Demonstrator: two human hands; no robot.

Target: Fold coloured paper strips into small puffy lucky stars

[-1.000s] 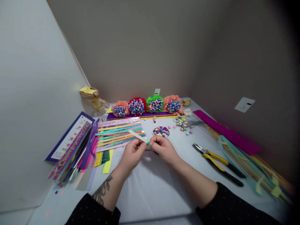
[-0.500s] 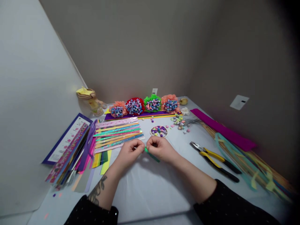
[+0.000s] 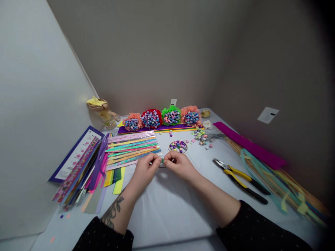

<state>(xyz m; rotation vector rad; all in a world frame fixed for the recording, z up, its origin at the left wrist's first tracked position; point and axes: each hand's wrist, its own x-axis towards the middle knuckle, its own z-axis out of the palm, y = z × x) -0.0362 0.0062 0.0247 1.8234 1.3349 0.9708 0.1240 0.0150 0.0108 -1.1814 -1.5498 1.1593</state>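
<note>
A small green paper strip [image 3: 162, 160] shows between my fingertips, mostly covered by them. My left hand [image 3: 147, 168] pinches its left side, and my right hand [image 3: 180, 165] pinches the right side. Both hands are held over the white-covered table [image 3: 167, 205]. Just beyond them is a round dish [image 3: 178, 146] of small folded paper stars in purple, pink and yellow. To the left of my left hand lie coloured paper strips [image 3: 133, 148] in clear packaging.
Pliers [image 3: 239, 179] with yellow-black handles lie right of my right arm. Several star bouquets [image 3: 151, 119] in crepe paper line the back. Magenta paper [image 3: 248, 144] and thin sticks [image 3: 288, 188] lie along the right wall. Packs of strips [image 3: 75, 167] are fanned at left.
The green strip's loose tail, which hung below my right hand, no longer shows; only a short piece is visible between the fingertips. Both hands stay nearly in place.
</note>
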